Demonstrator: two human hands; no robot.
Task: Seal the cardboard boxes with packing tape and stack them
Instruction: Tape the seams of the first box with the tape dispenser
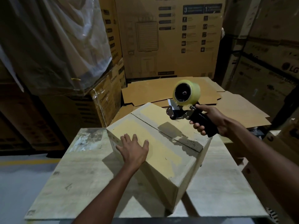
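A closed cardboard box (163, 152) sits at an angle on a worn tabletop (77, 178). Its two top flaps meet at a centre seam with old tape marks along it. My left hand (134, 149) lies flat on the near flap, fingers spread. My right hand (208, 120) grips the black handle of a tape dispenser (186, 101), which carries a yellowish roll of clear tape. The dispenser's metal front hovers just over the box's far right corner.
Flattened cardboard sheets (161, 92) lie behind the box. Tall printed cartons (169, 38) wall off the back and right side. A plastic-wrapped stack (53, 42) rises at the left. Grey floor with a yellow line (24, 162) shows at the lower left.
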